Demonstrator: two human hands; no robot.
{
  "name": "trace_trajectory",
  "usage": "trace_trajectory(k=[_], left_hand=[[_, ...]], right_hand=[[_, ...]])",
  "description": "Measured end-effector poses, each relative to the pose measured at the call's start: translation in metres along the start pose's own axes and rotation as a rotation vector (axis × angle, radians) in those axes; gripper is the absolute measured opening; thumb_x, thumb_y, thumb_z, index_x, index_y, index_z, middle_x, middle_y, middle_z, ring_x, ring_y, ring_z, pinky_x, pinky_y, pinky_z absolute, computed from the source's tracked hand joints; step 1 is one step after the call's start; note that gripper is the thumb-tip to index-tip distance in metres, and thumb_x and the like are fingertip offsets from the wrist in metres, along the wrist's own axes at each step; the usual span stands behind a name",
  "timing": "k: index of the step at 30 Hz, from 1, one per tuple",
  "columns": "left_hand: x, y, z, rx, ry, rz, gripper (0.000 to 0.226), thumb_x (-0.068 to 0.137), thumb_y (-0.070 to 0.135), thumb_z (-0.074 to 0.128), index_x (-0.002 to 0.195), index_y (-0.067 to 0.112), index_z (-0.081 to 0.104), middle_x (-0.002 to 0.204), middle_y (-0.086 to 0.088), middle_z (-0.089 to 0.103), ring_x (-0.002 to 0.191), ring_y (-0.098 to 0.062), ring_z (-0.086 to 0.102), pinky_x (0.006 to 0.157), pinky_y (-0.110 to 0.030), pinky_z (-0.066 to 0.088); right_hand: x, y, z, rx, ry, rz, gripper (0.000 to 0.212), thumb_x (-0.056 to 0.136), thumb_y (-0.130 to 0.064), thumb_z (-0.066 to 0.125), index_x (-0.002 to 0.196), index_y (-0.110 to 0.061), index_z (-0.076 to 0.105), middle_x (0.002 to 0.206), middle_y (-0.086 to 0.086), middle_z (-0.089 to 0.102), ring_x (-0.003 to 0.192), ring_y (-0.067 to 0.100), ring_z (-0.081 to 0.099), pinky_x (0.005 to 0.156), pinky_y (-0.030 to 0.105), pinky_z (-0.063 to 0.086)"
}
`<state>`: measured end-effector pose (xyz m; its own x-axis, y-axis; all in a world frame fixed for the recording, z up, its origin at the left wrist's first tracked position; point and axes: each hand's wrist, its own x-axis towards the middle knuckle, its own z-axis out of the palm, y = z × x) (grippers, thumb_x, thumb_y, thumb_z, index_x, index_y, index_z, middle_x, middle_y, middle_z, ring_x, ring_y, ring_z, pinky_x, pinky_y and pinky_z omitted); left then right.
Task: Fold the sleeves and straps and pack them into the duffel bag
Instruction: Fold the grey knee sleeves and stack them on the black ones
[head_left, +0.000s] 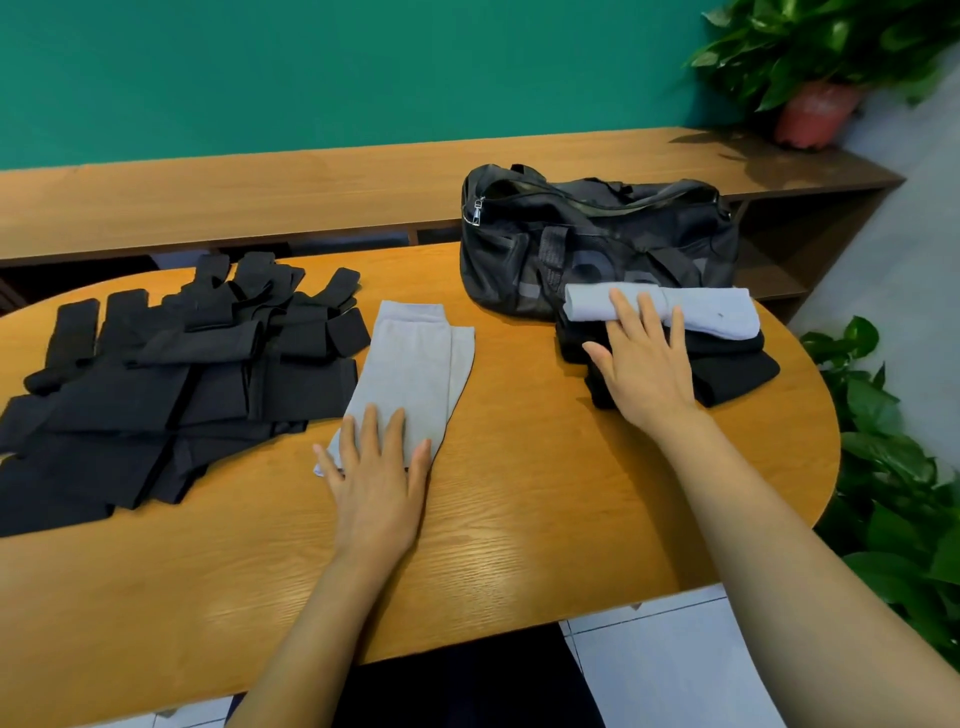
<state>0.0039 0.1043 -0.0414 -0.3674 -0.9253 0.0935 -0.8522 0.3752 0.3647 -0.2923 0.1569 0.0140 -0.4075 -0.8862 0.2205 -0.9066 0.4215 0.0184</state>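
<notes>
Table (519, 493): wooden, rounded top; it carries all the task items.
Left hand (376, 467): flat, palm down, fingers straight and spread; it presses on the near end of the flat grey sleeve and grips nothing.
Flat grey sleeve (415, 364): lies unfolded at table centre, running from the left hand toward the far side, with a second grey layer showing along its right edge.
Black pile (182, 374): unfolded black sleeves and straps overlapping on the left of the table, touching the left edge of the flat grey sleeve.
Right hand (641, 364): open, fingers straight and slightly spread; the fingertips rest on the folded grey sleeve and the palm lies over the black stack, nothing gripped.
Black stack (737, 364): folded black pieces on the right of the table.
Folded grey sleeve (711, 312): lies on top of the black stack.
Duffel bag (597, 244): black, far right on the table, just behind the black stack.
Shelf unit (260, 192): wooden, beyond the table.
Potted plant (815, 111): far right, on the shelf unit.
</notes>
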Motion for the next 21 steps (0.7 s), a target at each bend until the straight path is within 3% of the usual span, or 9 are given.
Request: trace_trajectory(k=[5,9,16,19,21], left_hand=[[0.000,0.000,-0.001,-0.003,-0.010,0.000,0.082,0.087,0.062,-0.002,0.154,0.023,0.023,0.163,-0.004,0.010,0.151,-0.025,-0.007,0.118,-0.057,-0.010],[0.000,0.000,-0.001,-0.014,-0.002,-0.001,0.081,0.088,0.062,0.000,0.154,0.023,0.025,0.163,-0.004,0.011,0.151,-0.025,-0.006,0.118,-0.056,-0.010],[-0.002,-0.002,0.001,-0.035,0.027,0.002,0.070,0.094,0.056,0.011,0.152,0.021,0.030,0.162,-0.006,0.016,0.151,-0.025,-0.002,0.118,-0.055,-0.009],[-0.003,-0.002,0.000,-0.051,0.028,0.002,0.072,0.093,0.057,0.010,0.152,0.021,0.032,0.162,-0.006,0.017,0.151,-0.025,-0.001,0.118,-0.055,-0.010],[-0.003,-0.001,-0.001,-0.052,0.025,0.005,0.077,0.090,0.059,0.004,0.152,0.021,0.031,0.162,-0.005,0.017,0.151,-0.025,-0.002,0.118,-0.054,-0.010]], right_hand=[[-0.008,0.006,0.014,0.200,-0.028,-0.003,0.044,0.102,-0.049,0.030,0.123,-0.018,0.054,0.163,0.005,0.019,0.151,0.027,0.006,0.121,0.050,-0.002],[-0.009,0.001,0.010,0.245,0.017,-0.009,0.033,0.101,-0.047,0.032,0.104,-0.021,0.051,0.162,0.008,0.021,0.151,0.029,0.005,0.121,0.049,-0.004],[-0.011,0.001,0.008,0.157,0.022,-0.026,0.042,0.101,-0.049,0.028,0.109,-0.022,0.059,0.162,0.005,0.022,0.150,0.028,0.009,0.121,0.051,-0.001],[-0.010,0.002,0.008,0.218,0.016,0.020,0.039,0.101,-0.048,0.037,0.119,-0.018,0.055,0.155,0.007,0.035,0.145,0.023,0.024,0.122,0.049,0.006],[-0.007,0.001,0.007,0.266,0.029,0.033,0.049,0.099,-0.048,0.041,0.133,-0.012,0.045,0.145,0.008,0.044,0.137,0.024,0.036,0.121,0.049,0.012]])
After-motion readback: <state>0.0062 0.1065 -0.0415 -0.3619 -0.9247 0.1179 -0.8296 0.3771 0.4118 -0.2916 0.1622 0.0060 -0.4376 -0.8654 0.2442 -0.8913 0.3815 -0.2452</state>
